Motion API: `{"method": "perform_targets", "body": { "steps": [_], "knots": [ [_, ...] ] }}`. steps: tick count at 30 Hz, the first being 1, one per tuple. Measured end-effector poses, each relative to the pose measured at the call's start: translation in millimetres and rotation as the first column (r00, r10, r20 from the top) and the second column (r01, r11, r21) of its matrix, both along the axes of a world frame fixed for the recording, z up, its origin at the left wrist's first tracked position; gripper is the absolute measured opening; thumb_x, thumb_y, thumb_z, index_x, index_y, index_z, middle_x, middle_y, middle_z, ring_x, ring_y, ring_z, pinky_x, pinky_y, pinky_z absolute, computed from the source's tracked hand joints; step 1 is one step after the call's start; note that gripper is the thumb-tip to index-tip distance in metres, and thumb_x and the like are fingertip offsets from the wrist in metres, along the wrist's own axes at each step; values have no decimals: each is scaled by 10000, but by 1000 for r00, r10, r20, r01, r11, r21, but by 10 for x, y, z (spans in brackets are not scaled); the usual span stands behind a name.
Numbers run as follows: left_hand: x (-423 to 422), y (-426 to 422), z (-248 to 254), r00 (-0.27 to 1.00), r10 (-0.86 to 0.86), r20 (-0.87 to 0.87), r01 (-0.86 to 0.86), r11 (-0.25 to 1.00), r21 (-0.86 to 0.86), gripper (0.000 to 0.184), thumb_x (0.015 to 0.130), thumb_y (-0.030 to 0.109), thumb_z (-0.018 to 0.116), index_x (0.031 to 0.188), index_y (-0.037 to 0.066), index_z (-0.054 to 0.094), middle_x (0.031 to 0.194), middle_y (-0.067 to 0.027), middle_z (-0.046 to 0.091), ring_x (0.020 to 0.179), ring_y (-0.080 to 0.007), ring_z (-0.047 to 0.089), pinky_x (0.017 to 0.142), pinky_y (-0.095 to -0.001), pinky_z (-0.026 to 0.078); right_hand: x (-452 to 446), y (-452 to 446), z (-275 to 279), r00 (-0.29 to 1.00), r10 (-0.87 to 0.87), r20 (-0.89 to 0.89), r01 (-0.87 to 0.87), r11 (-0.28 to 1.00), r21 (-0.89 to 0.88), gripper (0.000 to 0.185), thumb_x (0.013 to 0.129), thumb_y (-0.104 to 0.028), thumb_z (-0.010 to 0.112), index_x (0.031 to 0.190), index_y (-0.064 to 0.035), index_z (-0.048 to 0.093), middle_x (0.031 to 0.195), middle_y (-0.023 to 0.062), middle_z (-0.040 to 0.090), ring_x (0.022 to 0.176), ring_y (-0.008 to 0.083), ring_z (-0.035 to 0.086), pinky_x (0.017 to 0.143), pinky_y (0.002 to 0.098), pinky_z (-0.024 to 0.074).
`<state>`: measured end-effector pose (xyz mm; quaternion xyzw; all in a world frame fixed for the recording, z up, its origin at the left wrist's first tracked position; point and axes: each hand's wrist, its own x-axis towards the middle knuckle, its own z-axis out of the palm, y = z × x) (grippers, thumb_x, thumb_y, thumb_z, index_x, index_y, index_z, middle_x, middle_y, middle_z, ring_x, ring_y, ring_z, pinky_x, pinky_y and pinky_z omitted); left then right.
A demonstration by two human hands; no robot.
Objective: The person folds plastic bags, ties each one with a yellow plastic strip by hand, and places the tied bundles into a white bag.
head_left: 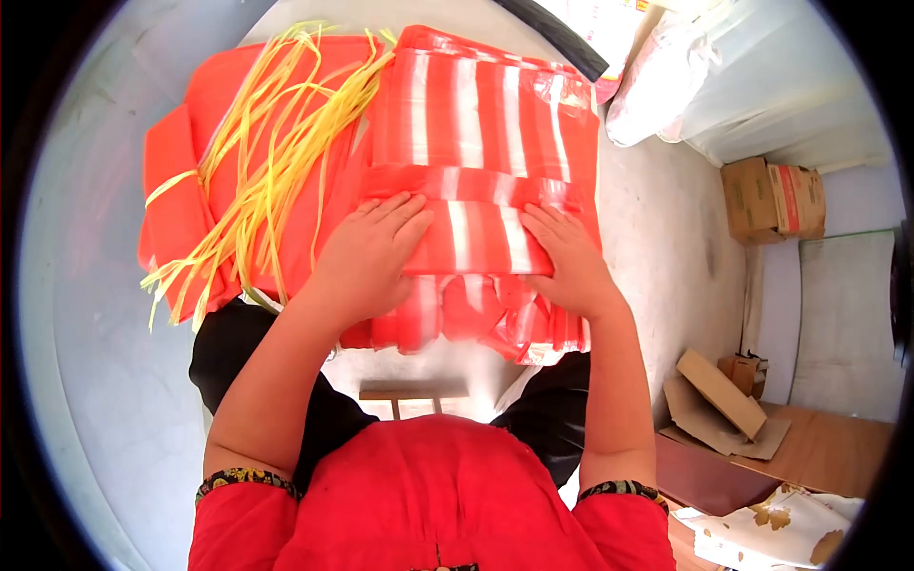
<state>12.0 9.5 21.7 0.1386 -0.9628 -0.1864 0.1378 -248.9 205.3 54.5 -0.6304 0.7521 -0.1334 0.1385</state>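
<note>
A stack of red-and-white striped plastic bags (pixel 486 114) lies in front of me, with a folded band across its middle. My left hand (pixel 369 257) rests on the left side of the folded part, fingers stretched out and flat. On the right side, my right hand (pixel 573 262) presses on the same fold, its fingers also extended. Loose, crumpled ends of the bags hang toward my lap below both hands. To the left, a bundle of yellow strips (pixel 286 162) is spread over folded red plastic (pixel 224 95), close to my left hand. Another yellow strip is tied around a red roll (pixel 171 171).
A cardboard box (pixel 766 200) stands on the floor at the right by the wall. Flattened cardboard (pixel 719 409) lies on a brown wooden surface (pixel 828 452) at lower right. A white plastic bag (pixel 657 81) and a dark bar (pixel 557 38) are at the top right.
</note>
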Motion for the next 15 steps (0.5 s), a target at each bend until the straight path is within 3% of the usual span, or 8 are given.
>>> {"method": "perform_targets", "body": {
  "steps": [2, 5, 8, 11, 12, 14, 15],
  "knots": [
    [36, -54, 35, 999, 25, 32, -26, 999, 20, 739, 728, 84, 727, 1448, 59, 564, 1543, -165, 537, 1457, -348, 478, 1210, -476, 384, -66, 31, 67, 999, -29, -30, 30, 998, 51, 822, 746, -67, 807, 1518, -81, 526, 1613, 111, 479, 1517, 323, 400, 1261, 445, 327],
    [91, -126, 115, 1000, 18, 1, -18, 996, 85, 662, 739, 69, 717, 1393, 52, 611, 1490, -179, 584, 1427, -342, 510, 1195, -462, 405, -133, 71, 72, 998, -37, -41, 38, 999, 32, 747, 776, -86, 778, 1488, -88, 554, 1577, 143, 503, 1486, 324, 429, 1240, 443, 350],
    [154, -192, 180, 998, 27, -56, -15, 976, 216, 558, 774, 44, 688, 1331, 53, 655, 1420, -185, 633, 1363, -345, 564, 1145, -459, 450, -200, 91, 89, 997, -32, -69, 31, 999, -26, 647, 782, -75, 761, 1414, -85, 627, 1469, 172, 597, 1389, 336, 537, 1140, 429, 456],
    [135, -250, 569, 956, 158, 247, -274, 779, 564, 488, 822, 67, 703, 1309, 68, 674, 1373, -173, 661, 1301, -360, 600, 1092, -456, 485, -304, 120, 288, 946, -300, 122, 282, 948, 149, 486, 818, -89, 739, 1301, -63, 693, 1280, 179, 694, 1195, 346, 653, 999, 423, 533],
    [117, -247, 563, 946, 258, 197, -324, 725, 607, 494, 830, 90, 721, 1320, 64, 665, 1370, -167, 663, 1281, -364, 609, 1076, -455, 493, -296, 92, 404, 848, -365, 383, 330, 931, 157, 359, 865, -140, 733, 1212, -47, 721, 1130, 173, 721, 1019, 349, 689, 908, 434, 552],
    [77, -238, 503, 884, 454, 110, -395, 599, 696, 514, 847, 137, 757, 1342, 55, 648, 1365, -155, 665, 1241, -371, 629, 1045, -453, 509, -329, -17, 491, 877, -433, 206, 432, 900, 53, 376, 881, -181, 746, 1226, -37, 706, 1146, 172, 718, 1054, 344, 674, 934, 434, 540],
    [46, -264, 407, 883, 467, -30, -374, 744, 554, 544, 845, 161, 771, 1361, 56, 635, 1390, -150, 651, 1275, -362, 612, 1065, -456, 497, -353, -71, 505, 876, -469, 116, 473, 881, -7, 388, 889, -202, 752, 1233, -32, 698, 1154, 172, 716, 1071, 342, 667, 947, 433, 534]
  ]
}}
